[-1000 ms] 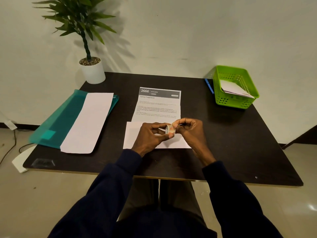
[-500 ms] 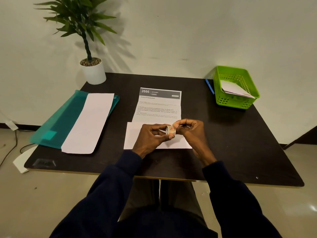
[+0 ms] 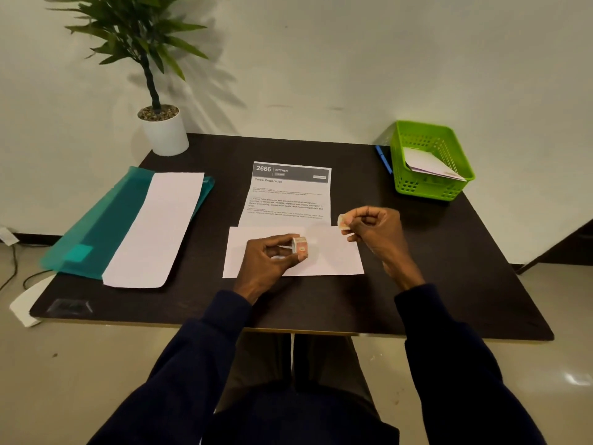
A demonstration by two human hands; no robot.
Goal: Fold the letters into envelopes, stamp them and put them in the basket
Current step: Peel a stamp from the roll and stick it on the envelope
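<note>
A white envelope (image 3: 333,256) lies flat at the table's front middle. Behind it lies a printed letter (image 3: 290,197) with a dark header. My left hand (image 3: 272,256) hovers over the envelope and grips a small roll of stamps (image 3: 300,245). My right hand (image 3: 373,226) is off to the right, above the envelope's upper right corner, pinching a single stamp (image 3: 342,220) between thumb and fingers. The green basket (image 3: 417,187) stands at the back right with a white envelope (image 3: 426,165) inside.
A teal folder (image 3: 106,220) with a long white envelope (image 3: 160,226) on it lies at the left. A potted plant (image 3: 163,130) stands at the back left corner. A blue pen (image 3: 383,159) lies beside the basket. The dark table (image 3: 449,268) has bare room at the right.
My hands were together over the envelope, both at the stamp roll. They have come apart: the right hand moved right and up with a stamp, the left keeps the roll.
</note>
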